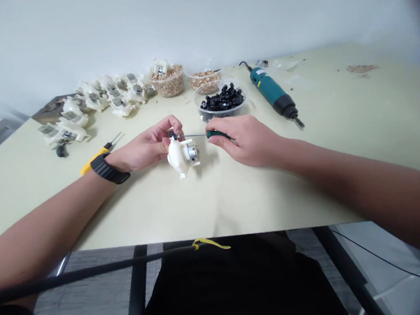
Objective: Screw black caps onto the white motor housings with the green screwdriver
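My left hand [158,142] is closed on a white plastic housing [177,157] with a small silver motor [193,152] at its right side. A small black part [172,135] sits at the top of the housing, by my fingertips. My right hand [243,138] grips the green handle of a screwdriver [215,134]. Its thin shaft runs level to the left, and the tip reaches the black part; the exact contact is hidden by my fingers. Both hands are above the table, in front of the tub of black parts.
Several similar white motor housings [120,105] lie at the back left. Clear tubs hold small brownish pieces [169,86] and black parts [223,99]. A green electric screwdriver [272,92] lies at the right. A yellow-handled tool [97,157] rests beside my left wrist.
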Motion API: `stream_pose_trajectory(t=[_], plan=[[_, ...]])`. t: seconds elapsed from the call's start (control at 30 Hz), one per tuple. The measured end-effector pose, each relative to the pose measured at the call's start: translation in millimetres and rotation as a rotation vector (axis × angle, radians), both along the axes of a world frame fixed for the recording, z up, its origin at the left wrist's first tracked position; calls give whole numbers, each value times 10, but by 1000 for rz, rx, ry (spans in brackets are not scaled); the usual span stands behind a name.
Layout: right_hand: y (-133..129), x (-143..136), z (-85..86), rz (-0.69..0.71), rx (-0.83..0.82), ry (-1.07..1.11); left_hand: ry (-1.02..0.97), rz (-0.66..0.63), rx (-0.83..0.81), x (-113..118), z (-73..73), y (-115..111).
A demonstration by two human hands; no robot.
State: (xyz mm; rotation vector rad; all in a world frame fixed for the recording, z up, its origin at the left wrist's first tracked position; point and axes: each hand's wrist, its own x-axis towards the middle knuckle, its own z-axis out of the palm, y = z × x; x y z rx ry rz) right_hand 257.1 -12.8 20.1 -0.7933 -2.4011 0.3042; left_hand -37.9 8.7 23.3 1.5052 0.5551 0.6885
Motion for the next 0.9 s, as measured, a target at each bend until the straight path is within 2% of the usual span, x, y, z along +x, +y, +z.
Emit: stream_pose_trajectory(t=[0.37,0.53,0.73,0.9], plan=[[-22,-1,38,19,-67,-5,0,-26,-19,7,25,-27],[-56,-4,85,49,-151,4,4,-74,18,32,32,-52],[-64,7,139,116,-142,60,88,-104,67,6,48,-57],[-44,11,190,140,-322,52,137,-104,124,3,56,-67]])
